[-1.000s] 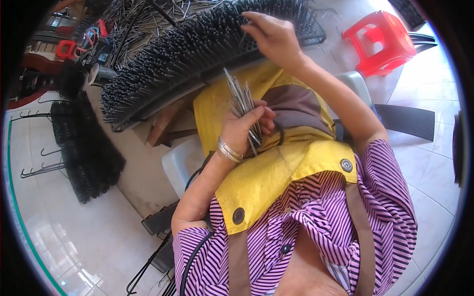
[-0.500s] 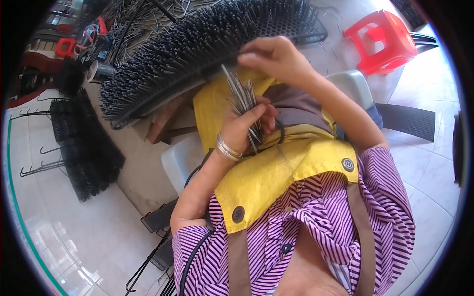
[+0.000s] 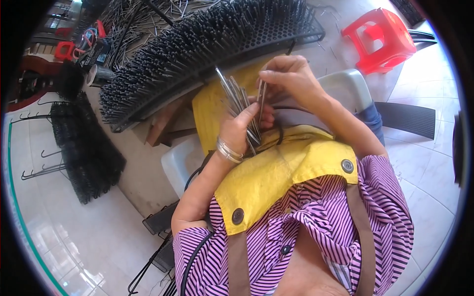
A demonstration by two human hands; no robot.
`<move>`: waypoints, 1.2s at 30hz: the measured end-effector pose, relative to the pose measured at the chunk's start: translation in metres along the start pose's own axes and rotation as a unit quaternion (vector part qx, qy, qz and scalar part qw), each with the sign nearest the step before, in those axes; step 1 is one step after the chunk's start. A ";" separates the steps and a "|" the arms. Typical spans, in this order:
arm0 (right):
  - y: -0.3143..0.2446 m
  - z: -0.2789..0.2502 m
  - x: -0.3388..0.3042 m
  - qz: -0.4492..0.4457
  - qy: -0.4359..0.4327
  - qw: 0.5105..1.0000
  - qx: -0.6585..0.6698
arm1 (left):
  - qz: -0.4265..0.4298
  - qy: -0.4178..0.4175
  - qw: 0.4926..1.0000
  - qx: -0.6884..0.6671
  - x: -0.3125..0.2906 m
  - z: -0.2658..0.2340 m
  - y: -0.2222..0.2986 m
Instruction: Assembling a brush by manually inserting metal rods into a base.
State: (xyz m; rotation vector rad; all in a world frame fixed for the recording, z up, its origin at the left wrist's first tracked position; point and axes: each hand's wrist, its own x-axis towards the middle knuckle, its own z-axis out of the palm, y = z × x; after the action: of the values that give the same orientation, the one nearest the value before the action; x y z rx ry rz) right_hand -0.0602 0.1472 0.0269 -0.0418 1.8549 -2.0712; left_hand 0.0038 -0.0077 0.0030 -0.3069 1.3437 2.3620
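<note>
Now the left hand [image 3: 237, 129] grips metal rods [image 3: 239, 100], the right hand [image 3: 295, 81] pinching one or two, apparently a picking-out step calling for a clean pull.

A red stool [image 3: 387, 33] sits on the pale tiled floor [image 3: 429, 172] at right, a grey can [image 3: 102, 75] at upper left.

Shows a pale tiled floor [image 3: 424, 182], bearing a red plastic stool [image 3: 363, 42] at right and a black bristly mat [image 3: 89, 143] at left. Carries, on a long black perforated rack [image 3: 276, 39] across the top, densely packed upright dark rods [image 3: 187, 49]. Leaves holes bare along the rack's near edge, toward the right.
</note>
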 end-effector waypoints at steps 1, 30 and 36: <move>-0.001 -0.002 0.000 -0.001 0.000 1.000 0.000 | 0.001 0.000 1.000 0.000 -0.001 0.000 0.000; -0.007 -0.018 0.087 -0.429 0.125 0.891 -0.081 | 0.000 -0.017 1.000 -0.016 0.002 -0.005 -0.005; -0.017 -0.010 0.083 -0.418 0.143 0.862 -0.246 | 0.000 -0.023 0.999 -0.025 0.003 -0.007 -0.006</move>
State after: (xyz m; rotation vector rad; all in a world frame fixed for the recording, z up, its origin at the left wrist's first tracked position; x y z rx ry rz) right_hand -0.1445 0.1350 0.0239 -0.8538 2.8828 -2.0615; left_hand 0.0042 -0.0102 -0.0062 -0.2653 1.2665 2.3912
